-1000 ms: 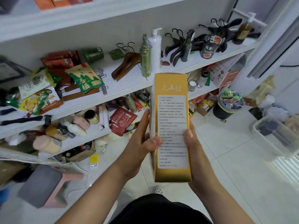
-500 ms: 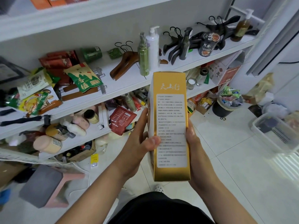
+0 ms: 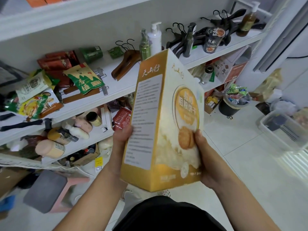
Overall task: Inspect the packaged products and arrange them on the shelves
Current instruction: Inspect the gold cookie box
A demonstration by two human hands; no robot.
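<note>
I hold the gold-and-white box (image 3: pixel 166 122) upright in the middle of the frame, in the air in front of the shelves (image 3: pixel 120 87) and resting on none of them. One vertical corner of the box faces me. To the left of that corner is the narrow side with its white panel of small print, and to the right is the front, with a round gold emblem and a picture of biscuits.

My left hand (image 3: pixel 122 136) grips the box at its left edge, a little below mid-height. The thumb lies on the printed side and the fingers are hidden behind the carton. My right hand (image 3: pixel 210 157) grips the lower right part, with the thumb pressed on the front just beside the pictured biscuits and the fingers wrapped round the far side, out of sight.

Behind the box, in the upper half of the frame, the middle shelf carries a green snack bag (image 3: pixel 85 79) at the left and brown wooden hangers (image 3: pixel 126 64) near the centre. A white pump bottle (image 3: pixel 155 39) stands just above the box's top edge, and further right is a dark noodle cup (image 3: pixel 213 40) among black hangers (image 3: pixel 230 15).

On the floor at the right sit a black bin (image 3: pixel 231 107) — full of wrappers — and a clear plastic tub (image 3: pixel 283 130). At the lower left is a grey-topped stool (image 3: pixel 46 190).
</note>
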